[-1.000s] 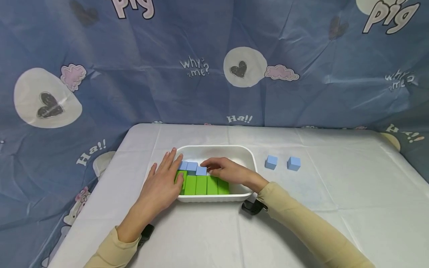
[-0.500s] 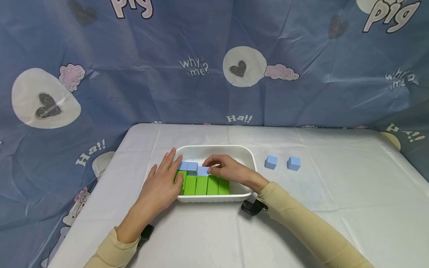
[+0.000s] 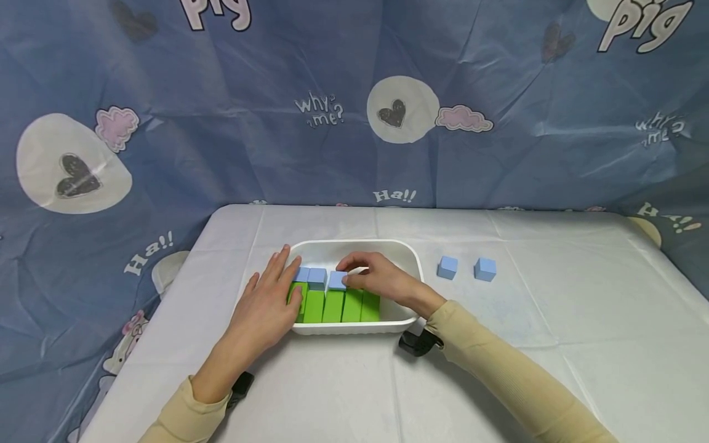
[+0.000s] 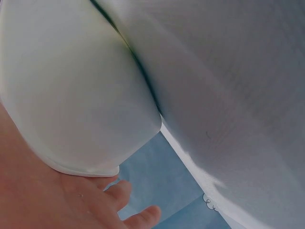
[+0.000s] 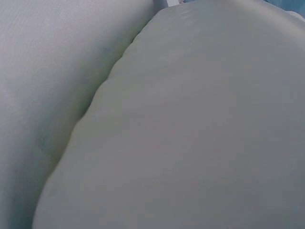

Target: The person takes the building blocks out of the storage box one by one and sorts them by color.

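Observation:
In the head view a white tray (image 3: 394, 247) stands on the table. Along its near side lies a row of several green blocks (image 3: 333, 306). Behind them, at the left, sit two blue cubes (image 3: 317, 279). My right hand (image 3: 384, 282) reaches over the tray's right end and pinches a third blue cube (image 3: 337, 280) between thumb and fingers. A small gap separates that cube from the other two. My left hand (image 3: 264, 311) lies over the tray's left end with straight fingers, its thumb at the leftmost green block (image 3: 300, 294).
Two more blue cubes, one nearer (image 3: 447, 267) and one farther right (image 3: 485, 269), rest on the white-covered table (image 3: 598, 295). A blue printed cloth (image 3: 266, 154) hangs behind. The tray's outer wall (image 5: 181, 124) fills most of the right wrist view.
My right hand has taken the third blue cube between thumb and fingers and shifted it slightly right and up, opening a gap to its neighbour. The left hand stays put.

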`<state>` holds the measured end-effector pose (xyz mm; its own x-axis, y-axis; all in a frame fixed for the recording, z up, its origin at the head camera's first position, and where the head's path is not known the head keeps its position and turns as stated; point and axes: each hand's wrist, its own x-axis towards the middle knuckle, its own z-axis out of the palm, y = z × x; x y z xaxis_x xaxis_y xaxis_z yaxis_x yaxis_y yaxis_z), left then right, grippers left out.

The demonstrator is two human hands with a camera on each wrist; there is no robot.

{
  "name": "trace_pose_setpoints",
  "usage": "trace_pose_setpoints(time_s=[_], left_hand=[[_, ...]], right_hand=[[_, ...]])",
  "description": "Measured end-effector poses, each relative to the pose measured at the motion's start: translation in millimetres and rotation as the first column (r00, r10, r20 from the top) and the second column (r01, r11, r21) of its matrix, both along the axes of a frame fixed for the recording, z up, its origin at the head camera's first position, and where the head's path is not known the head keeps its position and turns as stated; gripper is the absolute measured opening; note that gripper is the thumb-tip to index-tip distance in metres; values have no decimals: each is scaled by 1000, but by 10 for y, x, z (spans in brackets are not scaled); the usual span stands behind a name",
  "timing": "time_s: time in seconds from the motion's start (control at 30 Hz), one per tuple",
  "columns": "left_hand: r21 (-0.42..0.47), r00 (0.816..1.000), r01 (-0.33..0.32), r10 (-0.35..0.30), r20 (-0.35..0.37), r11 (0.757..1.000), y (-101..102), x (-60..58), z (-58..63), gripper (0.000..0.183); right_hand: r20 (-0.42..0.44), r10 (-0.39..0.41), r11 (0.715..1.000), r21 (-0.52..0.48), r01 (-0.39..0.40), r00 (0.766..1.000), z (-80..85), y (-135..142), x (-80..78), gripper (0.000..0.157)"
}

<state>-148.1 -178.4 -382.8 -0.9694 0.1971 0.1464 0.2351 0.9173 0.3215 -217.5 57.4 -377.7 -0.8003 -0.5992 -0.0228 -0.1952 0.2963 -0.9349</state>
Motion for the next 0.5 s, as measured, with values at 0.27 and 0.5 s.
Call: trace_pose_setpoints(time_s=[0.27,0.5], left_hand=[[-1,1000,-2,2,-6,1000,1,2,4,55],[11,1000,2,-2,-10,1000,3,3,-1,55]], right_hand=[[109,-41,994,-96,52,993,4,18,15,24],[131,-71,981,-172,94,989,13,20,31,26]])
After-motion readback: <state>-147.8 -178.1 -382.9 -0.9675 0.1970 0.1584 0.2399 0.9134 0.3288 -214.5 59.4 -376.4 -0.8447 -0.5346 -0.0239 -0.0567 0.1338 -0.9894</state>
